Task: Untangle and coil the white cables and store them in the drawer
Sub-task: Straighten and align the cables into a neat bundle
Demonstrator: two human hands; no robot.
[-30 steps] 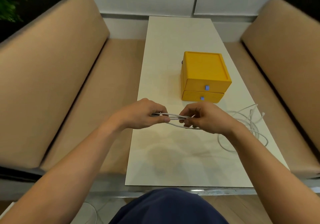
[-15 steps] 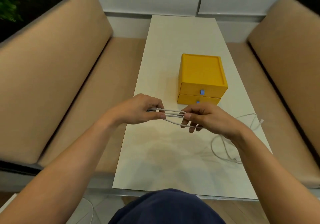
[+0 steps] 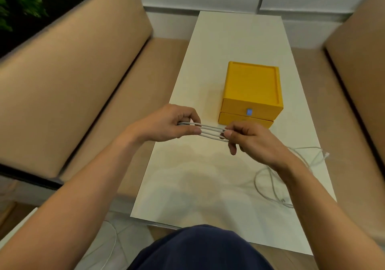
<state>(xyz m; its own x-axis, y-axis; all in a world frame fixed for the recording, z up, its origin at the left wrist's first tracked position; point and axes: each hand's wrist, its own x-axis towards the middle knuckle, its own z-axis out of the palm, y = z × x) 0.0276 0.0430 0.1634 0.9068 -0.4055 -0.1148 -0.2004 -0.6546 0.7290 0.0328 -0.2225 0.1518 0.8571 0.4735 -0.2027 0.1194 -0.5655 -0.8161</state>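
Caller: Grip first. What does each hand have?

Spotter: The left hand (image 3: pixel 166 123) pinches one end of a folded white cable (image 3: pixel 211 132) between thumb and curled fingers. The right hand (image 3: pixel 252 140) pinches the other end, thumb on top, with its lower fingers curled down below the strands.

Caller: How does the cable lie between them?

Spotter: Several strands run side by side, pulled nearly straight from one grip to the other, and are held above the surface (image 3: pixel 208 176).

Caller: Where is that, measured from the yellow drawer box (image 3: pixel 252 86)?

Spotter: Just in front of it, on the person's side. The right hand is close before the lower drawer (image 3: pixel 239 119). The left hand is in front of the box and off to its left, over the surface's left edge.

Caller: And the drawers?

Spotter: Both look closed. The upper drawer (image 3: pixel 233 109) shows a small blue tab (image 3: pixel 249 112) on its front.

Caller: More cable?

Spotter: Yes, loose white cable (image 3: pixel 268 186) lies in open loops on the surface, in front of the box and to its right, partly hidden under the right forearm. One plug end (image 3: pixel 326 155) reaches the surface's right edge.

Caller: Further out?

Spotter: Tan padded benches flank the box, one to its left (image 3: pixel 62 82) and one to its right (image 3: pixel 364 61).
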